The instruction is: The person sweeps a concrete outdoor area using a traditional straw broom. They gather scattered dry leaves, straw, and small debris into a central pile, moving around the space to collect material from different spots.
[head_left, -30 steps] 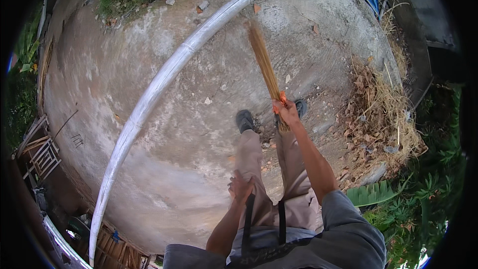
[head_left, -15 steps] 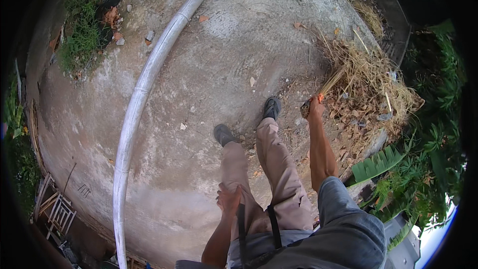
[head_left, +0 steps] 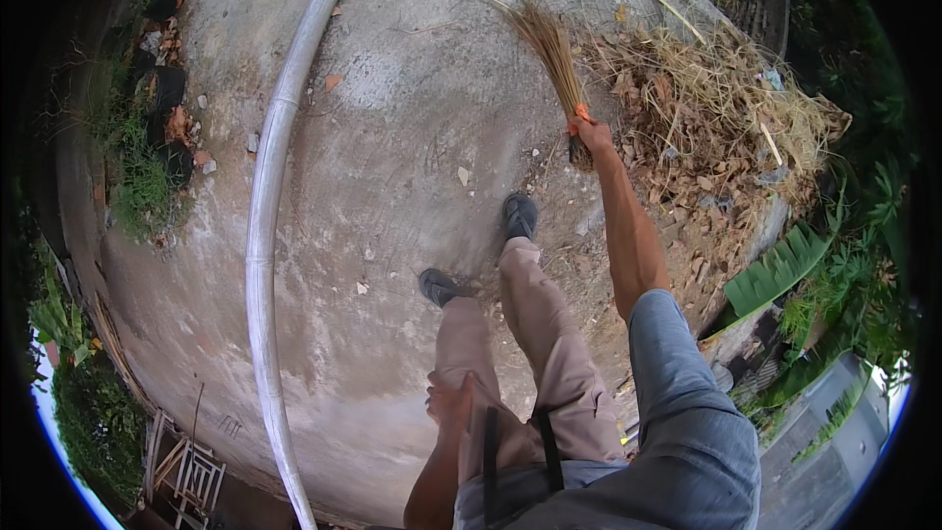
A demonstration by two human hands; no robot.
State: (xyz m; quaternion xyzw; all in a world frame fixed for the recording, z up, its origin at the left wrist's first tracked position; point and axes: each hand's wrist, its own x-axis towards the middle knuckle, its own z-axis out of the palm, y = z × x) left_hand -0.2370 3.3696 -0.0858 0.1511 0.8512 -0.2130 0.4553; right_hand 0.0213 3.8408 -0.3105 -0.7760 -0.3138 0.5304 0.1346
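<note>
My right hand [head_left: 591, 133] is closed round the bound end of a stick broom [head_left: 549, 47], with an orange tie beside my fingers. The broom's thin brown bristles fan out forward over the concrete, left of a heap of dry straw and leaves [head_left: 702, 108]. Whether the bristle tips touch the ground is hard to tell. Resting on my left leg near the knee, my left hand [head_left: 449, 400] holds no object; its fingers lie over the trouser cloth and are partly hidden.
A long pale bamboo pole [head_left: 261, 245] lies along the concrete ground [head_left: 373, 177] on my left. Weeds [head_left: 147, 177] and broken bricks line the far left edge. Green plants and a banana leaf [head_left: 780, 270] border the right. A white slatted wooden frame [head_left: 199, 479] stands lower left.
My right hand has moved forward and slightly left with the broom. Its bristles have swung from the straw heap to the concrete left of it. My left hand stays on my leg.
</note>
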